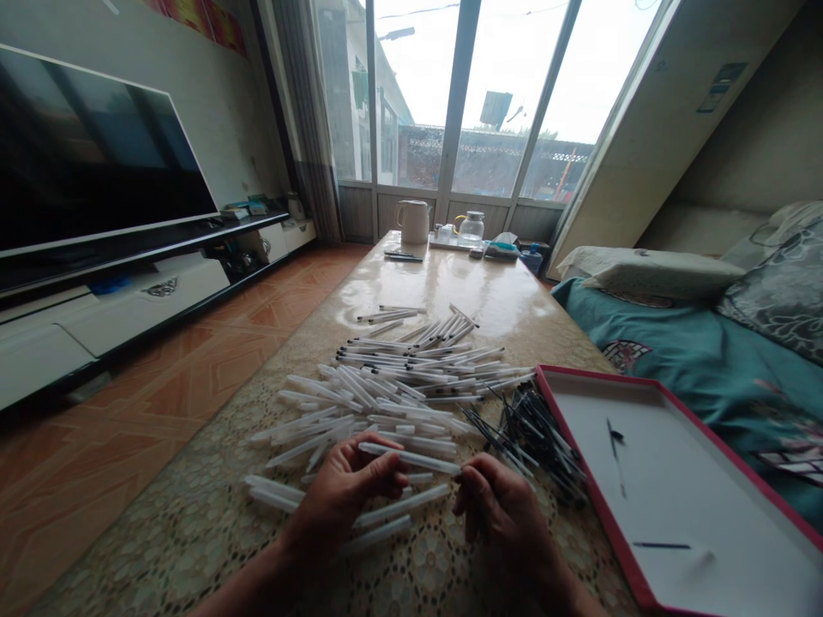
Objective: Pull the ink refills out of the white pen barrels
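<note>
My left hand is closed around a translucent white pen barrel, its thumb and fingers near the middle. At the barrel's right end, where a small dark tip shows, my right hand pinches with thumb and forefinger. Beneath and beyond both hands spreads a large heap of white pen barrels on the table. Farther back lie pens with dark ends, in loose rows. A pile of black ink refills sits to the right of the heap, close to my right hand.
A shallow pink-rimmed box lid lies at the right, holding a dark refill and other small pieces. On the table's far end stand a jug and a glass pot. A bed flanks the right side.
</note>
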